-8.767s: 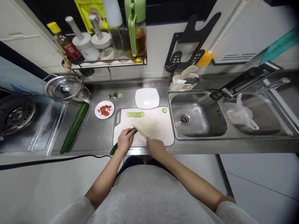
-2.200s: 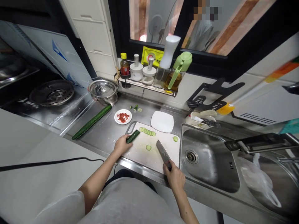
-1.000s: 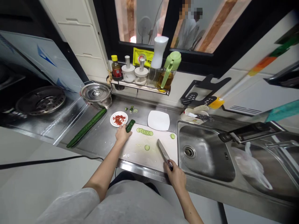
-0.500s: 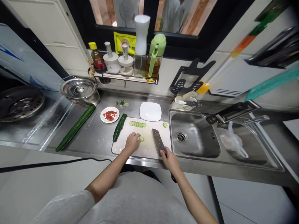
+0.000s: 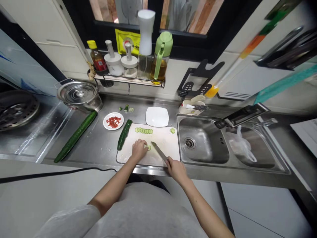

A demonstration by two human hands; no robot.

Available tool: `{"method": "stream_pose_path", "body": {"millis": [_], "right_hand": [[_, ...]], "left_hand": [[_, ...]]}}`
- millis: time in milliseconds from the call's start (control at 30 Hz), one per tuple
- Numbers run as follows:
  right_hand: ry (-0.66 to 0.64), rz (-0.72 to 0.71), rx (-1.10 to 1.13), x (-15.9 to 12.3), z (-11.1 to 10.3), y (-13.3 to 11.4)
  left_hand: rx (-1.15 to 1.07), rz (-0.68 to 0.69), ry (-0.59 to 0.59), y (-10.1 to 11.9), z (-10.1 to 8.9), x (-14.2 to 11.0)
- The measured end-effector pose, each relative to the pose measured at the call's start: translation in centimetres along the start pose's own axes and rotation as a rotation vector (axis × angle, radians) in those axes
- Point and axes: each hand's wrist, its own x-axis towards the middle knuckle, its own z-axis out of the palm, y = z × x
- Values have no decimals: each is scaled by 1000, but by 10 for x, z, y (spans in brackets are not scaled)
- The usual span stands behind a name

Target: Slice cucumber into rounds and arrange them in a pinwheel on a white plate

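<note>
Stainless-steel counter (image 5: 100, 143) runs beneath both hands. At its left, well apart from the left hand, lies a long whole cucumber (image 5: 75, 137), with a lidded pot (image 5: 78, 94) behind it. Nearer that hand are a small plate (image 5: 106, 126) of red pieces and a shorter cucumber piece (image 5: 124, 135), slanting over the cutting board's (image 5: 170, 147) left edge. The left hand (image 5: 138, 150) has its fingers bent close together, tips at a single slice (image 5: 148, 147); whether they pinch it, I cannot tell. Just beyond sit a row of slices (image 5: 143, 131) and a white dish (image 5: 157, 116). The right hand (image 5: 176, 169) is wrapped around the handle of a knife (image 5: 159, 152), blade angled toward the single slice. Right of that grip is the sink (image 5: 203, 138).
</note>
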Motion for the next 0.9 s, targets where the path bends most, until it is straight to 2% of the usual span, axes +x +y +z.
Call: {"method": "stream_pose_path", "body": {"millis": [333,900], "right_hand": [[-89,-55,-92,-7,-12,-23],[-166,-32,-78,-4,-16,-30]], "left_hand": [[-34,-42,11,-8,3,3],[-28,-48,12,-6,1,2]]}}
